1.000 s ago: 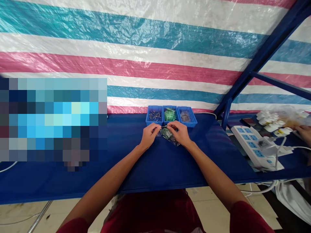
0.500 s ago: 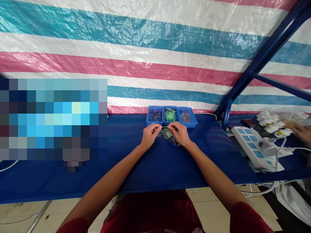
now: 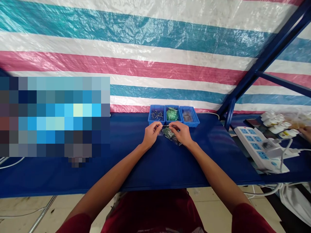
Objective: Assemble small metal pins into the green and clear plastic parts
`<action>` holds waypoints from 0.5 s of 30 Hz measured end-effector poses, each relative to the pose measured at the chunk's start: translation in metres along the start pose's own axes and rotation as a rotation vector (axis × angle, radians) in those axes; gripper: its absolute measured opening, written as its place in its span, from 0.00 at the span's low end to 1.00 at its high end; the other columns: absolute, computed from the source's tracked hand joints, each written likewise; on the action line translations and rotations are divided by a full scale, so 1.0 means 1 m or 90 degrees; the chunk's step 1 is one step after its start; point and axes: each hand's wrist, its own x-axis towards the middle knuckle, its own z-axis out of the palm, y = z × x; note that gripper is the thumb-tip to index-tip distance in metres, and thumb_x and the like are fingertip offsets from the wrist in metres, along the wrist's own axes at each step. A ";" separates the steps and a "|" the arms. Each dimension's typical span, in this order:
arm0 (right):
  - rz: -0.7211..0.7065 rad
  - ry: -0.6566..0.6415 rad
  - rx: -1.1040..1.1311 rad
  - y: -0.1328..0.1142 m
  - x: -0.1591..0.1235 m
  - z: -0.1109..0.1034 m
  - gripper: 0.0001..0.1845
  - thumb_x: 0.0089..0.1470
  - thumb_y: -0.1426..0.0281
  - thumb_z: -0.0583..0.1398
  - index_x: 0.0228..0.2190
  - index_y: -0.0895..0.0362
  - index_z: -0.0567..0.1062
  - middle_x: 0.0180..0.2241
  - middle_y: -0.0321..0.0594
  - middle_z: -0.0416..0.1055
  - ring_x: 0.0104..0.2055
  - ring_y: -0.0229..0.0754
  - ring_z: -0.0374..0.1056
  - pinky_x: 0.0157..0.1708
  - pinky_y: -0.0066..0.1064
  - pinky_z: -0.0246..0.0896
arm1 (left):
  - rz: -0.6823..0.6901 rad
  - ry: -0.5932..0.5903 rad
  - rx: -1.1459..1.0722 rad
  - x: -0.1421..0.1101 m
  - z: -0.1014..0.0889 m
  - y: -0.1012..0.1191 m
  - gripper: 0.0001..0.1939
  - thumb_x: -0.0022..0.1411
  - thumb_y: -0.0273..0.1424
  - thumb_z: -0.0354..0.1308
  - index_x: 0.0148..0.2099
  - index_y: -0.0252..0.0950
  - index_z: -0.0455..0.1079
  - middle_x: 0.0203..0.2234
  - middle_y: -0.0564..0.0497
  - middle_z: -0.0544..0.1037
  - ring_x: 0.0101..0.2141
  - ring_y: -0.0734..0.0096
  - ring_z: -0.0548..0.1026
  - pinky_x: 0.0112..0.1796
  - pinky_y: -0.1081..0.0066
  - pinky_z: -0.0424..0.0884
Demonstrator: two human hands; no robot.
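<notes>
- Big striped tarp (image 3: 145,32) in teal, pink and white hangs behind everything, with a blue steel frame (image 3: 257,69) at the right
- Blue-covered worktop (image 3: 155,171) runs across the view, and both hands work near its back edge, around the middle
- Toward the right end: a white power strip (image 3: 257,147) with cables, and beyond it a pile of white plugs (image 3: 274,124); someone else's hand (image 3: 305,132) is at the far right edge
- Three blue plastic trays (image 3: 154,122) sit in a row along the back edge: metal pins (image 3: 157,114) on the left, green packets (image 3: 172,114) in the middle, brownish bits (image 3: 187,116) on the right
- Left hand (image 3: 152,134) and right hand (image 3: 183,134) are close together just in front of the trays, over a small clear bag (image 3: 170,135)
- Left fingers (image 3: 157,127) look pinched shut on a thin metal pin (image 3: 167,125); right fingers (image 3: 176,127) curl over the bag, can't tell if they're gripping
- That pin lies roughly level, pointing left to right, its far tip nearer the right hand
</notes>
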 end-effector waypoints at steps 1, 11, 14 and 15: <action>-0.004 -0.001 0.000 0.000 0.000 0.000 0.15 0.60 0.59 0.55 0.34 0.55 0.75 0.31 0.42 0.74 0.28 0.39 0.69 0.30 0.31 0.67 | -0.001 -0.002 -0.002 0.000 0.000 0.000 0.12 0.63 0.38 0.53 0.36 0.34 0.69 0.22 0.55 0.68 0.20 0.78 0.66 0.26 0.76 0.66; 0.004 -0.021 -0.035 -0.002 0.000 0.001 0.18 0.63 0.60 0.51 0.31 0.56 0.74 0.25 0.40 0.71 0.27 0.39 0.67 0.32 0.31 0.63 | -0.014 0.027 -0.017 -0.002 0.001 0.008 0.13 0.60 0.40 0.57 0.35 0.34 0.72 0.23 0.53 0.74 0.19 0.78 0.67 0.23 0.76 0.66; -0.003 -0.022 -0.039 -0.001 0.000 0.002 0.18 0.63 0.61 0.50 0.30 0.56 0.74 0.25 0.39 0.71 0.27 0.39 0.67 0.32 0.31 0.63 | -0.017 0.033 -0.022 -0.002 0.001 0.010 0.13 0.58 0.40 0.60 0.32 0.34 0.73 0.22 0.54 0.74 0.19 0.78 0.68 0.23 0.76 0.66; -0.006 -0.021 -0.039 -0.001 -0.001 0.002 0.18 0.63 0.61 0.50 0.30 0.56 0.73 0.25 0.39 0.71 0.27 0.39 0.67 0.32 0.31 0.63 | -0.016 0.035 -0.019 -0.002 0.001 0.011 0.13 0.58 0.41 0.60 0.32 0.34 0.73 0.21 0.54 0.74 0.19 0.77 0.68 0.23 0.76 0.66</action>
